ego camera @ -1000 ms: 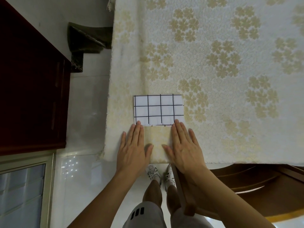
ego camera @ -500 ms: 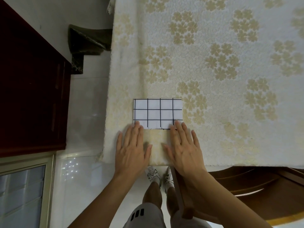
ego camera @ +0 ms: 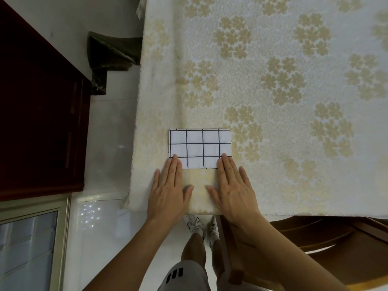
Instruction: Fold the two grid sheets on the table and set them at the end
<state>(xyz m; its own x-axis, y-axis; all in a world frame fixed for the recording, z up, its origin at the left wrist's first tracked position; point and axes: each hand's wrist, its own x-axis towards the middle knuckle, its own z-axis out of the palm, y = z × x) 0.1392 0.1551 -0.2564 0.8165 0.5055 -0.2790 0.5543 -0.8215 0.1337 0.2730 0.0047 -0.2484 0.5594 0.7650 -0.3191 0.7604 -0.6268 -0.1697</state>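
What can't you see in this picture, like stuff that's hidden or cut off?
- Grid sheet, head view: its near corners lie under the fingertips of the left hand and right hand. Whether it is one sheet or two stacked cannot be told.
- Table: its far and right sides are cut off by the frame.
- Chair: mostly hidden under the table and behind the right arm.

Both bare forearms reach forward side by side. The left hand (ego camera: 168,190) lies flat, palm down, fingers straight and together. The right hand (ego camera: 234,189) mirrors it, thumbs pointing inward.
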